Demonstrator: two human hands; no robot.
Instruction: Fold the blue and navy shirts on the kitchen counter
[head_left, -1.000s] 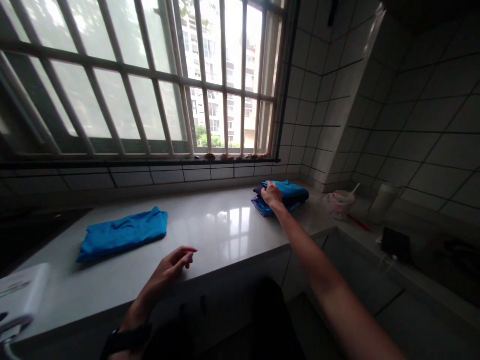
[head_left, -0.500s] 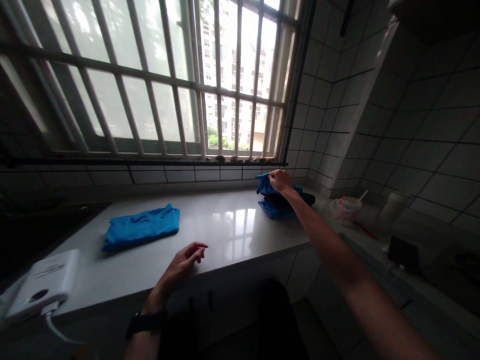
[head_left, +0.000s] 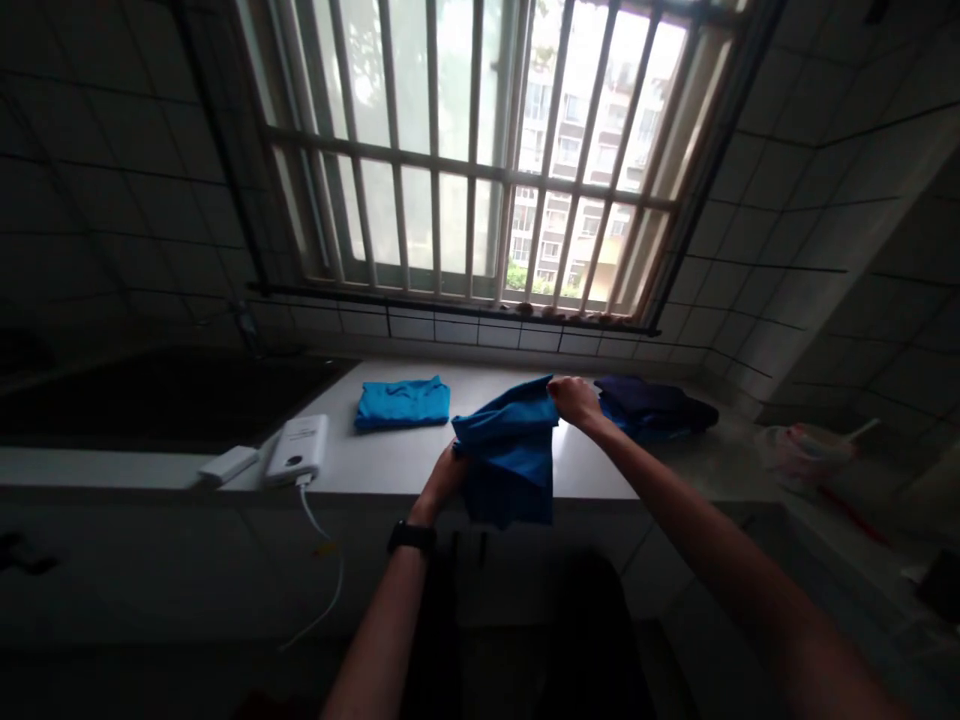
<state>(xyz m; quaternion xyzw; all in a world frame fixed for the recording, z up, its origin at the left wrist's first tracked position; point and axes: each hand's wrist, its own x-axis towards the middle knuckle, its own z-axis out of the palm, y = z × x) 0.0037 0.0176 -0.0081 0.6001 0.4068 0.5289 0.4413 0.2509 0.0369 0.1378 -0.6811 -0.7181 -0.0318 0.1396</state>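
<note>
Bench [head_left: 592,470] below barred window [head_left: 465,150]: blue shirt [head_left: 506,450] held hanging clear, pinched in narrow grip by right hand [head_left: 574,400] and left hand [head_left: 442,478].

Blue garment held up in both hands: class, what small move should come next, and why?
Probably lower the blue garment onto the counter and smooth it flat: the left hand and right hand hold it up hanging loose, while a folded blue garment already lies there.
</note>
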